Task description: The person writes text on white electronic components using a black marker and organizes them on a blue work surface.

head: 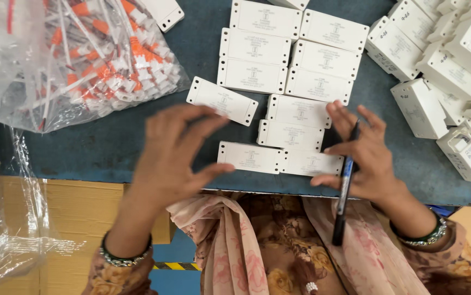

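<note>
Flat white rectangular boxes with small printed labels lie in rows on the blue desk, nearest between both hands. The left hand hovers spread and empty; the right hand grips a dark pen. Far left, a clear plastic bag holds white-and-orange wired connectors.

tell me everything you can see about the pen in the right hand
The pen is slim, with a blue barrel and a black cap end. It looks like plastic. It lies slanted between the fingers of the right hand, tip end up by the fingers, tail pointing down over the floral cloth, past the table edge.
</note>
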